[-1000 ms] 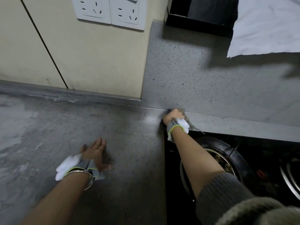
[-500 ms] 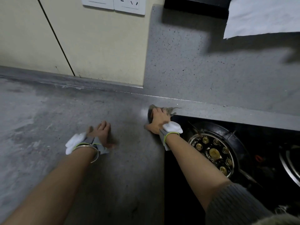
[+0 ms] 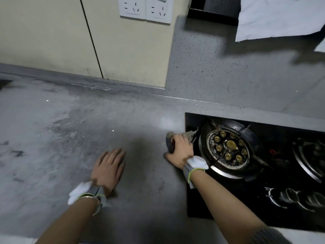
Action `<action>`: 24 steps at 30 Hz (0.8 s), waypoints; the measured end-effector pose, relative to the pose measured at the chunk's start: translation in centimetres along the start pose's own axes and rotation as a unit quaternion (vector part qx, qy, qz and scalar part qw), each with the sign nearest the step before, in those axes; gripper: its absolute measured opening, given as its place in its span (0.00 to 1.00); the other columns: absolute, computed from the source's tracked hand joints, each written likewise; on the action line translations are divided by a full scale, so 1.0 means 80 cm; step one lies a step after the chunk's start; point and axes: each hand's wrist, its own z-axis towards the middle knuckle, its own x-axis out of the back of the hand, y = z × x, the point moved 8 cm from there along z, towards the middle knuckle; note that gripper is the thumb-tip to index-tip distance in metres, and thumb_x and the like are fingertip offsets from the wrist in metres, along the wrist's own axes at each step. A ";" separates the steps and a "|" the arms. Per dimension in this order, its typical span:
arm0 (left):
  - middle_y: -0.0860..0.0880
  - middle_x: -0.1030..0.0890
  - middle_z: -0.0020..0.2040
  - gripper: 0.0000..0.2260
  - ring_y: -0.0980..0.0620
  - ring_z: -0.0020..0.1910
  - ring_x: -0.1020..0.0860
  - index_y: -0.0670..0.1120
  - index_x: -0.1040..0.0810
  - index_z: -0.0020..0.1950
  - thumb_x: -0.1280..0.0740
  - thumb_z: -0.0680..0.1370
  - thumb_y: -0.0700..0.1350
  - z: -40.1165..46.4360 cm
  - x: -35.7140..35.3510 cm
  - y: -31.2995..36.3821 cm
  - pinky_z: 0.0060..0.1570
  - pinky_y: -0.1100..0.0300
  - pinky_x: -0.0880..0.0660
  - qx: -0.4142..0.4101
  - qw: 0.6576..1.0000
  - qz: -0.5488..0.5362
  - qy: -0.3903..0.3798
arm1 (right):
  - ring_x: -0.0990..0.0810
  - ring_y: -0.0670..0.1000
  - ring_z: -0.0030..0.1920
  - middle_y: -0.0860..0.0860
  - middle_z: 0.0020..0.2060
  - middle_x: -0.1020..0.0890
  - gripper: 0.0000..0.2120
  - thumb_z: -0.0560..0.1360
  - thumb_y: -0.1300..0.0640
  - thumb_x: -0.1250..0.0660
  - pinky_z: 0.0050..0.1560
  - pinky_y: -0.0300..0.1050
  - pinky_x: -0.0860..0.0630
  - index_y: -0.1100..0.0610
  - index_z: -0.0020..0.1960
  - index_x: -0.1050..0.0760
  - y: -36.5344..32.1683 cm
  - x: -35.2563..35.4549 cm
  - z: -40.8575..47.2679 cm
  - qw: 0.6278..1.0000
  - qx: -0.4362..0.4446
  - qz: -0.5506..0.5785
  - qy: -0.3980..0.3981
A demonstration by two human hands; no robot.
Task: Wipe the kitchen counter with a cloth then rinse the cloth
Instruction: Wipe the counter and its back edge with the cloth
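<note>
The grey speckled counter [image 3: 73,131] fills the left and middle, with pale streaks at its left side. My right hand [image 3: 181,150] presses a crumpled grey cloth [image 3: 190,135] onto the counter right at the left edge of the black hob; most of the cloth is hidden under the fingers. My left hand [image 3: 110,167] lies flat on the counter with its fingers spread, a hand's width to the left of the right one, holding nothing.
A black gas hob [image 3: 255,173] with a round burner [image 3: 228,148] sits at the right, knobs near its front. Behind the counter are a cream wall with two sockets [image 3: 145,9], a grey upstand [image 3: 219,71] and a hanging white sheet [image 3: 281,16].
My right hand has dragged the cloth from the back strip behind the hob toward me along the hob's left edge. The left hand stayed flat on the counter.
</note>
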 end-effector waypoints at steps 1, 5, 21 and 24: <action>0.45 0.19 0.59 0.39 0.45 0.57 0.20 0.44 0.20 0.61 0.67 0.79 0.61 -0.015 -0.001 -0.003 0.63 0.54 0.35 0.001 1.000 0.000 -0.010 | 0.35 0.54 0.64 0.51 0.59 0.30 0.27 0.66 0.48 0.30 0.61 0.49 0.38 0.54 0.60 0.34 0.001 -0.002 -0.016 1.000 -0.009 0.005 -0.002; 0.46 0.17 0.52 0.36 0.46 0.49 0.17 0.45 0.18 0.56 0.65 0.81 0.57 -0.074 -0.001 -0.008 0.51 0.53 0.24 -0.027 0.998 0.014 -0.046 | 0.40 0.53 0.70 0.51 0.67 0.34 0.41 0.66 0.47 0.30 0.68 0.47 0.41 0.54 0.73 0.44 -0.002 -0.013 -0.081 0.999 -0.032 0.000 -0.018; 0.55 0.50 0.78 0.24 0.56 0.77 0.48 0.53 0.53 0.78 0.56 0.83 0.55 -0.125 -0.053 -0.032 0.75 0.53 0.54 -0.008 0.988 0.066 -0.137 | 0.33 0.55 0.65 0.54 0.63 0.31 0.28 0.70 0.47 0.29 0.66 0.41 0.39 0.56 0.67 0.29 -0.017 -0.042 -0.272 0.994 -0.049 0.093 0.002; 0.54 0.45 0.77 0.24 0.55 0.76 0.45 0.53 0.49 0.78 0.56 0.83 0.56 -0.121 -0.054 -0.031 0.74 0.55 0.51 -0.018 0.991 0.064 -0.116 | 0.39 0.56 0.70 0.56 0.68 0.35 0.24 0.73 0.45 0.32 0.71 0.47 0.46 0.52 0.67 0.28 -0.021 -0.042 -0.276 0.994 -0.060 0.044 0.083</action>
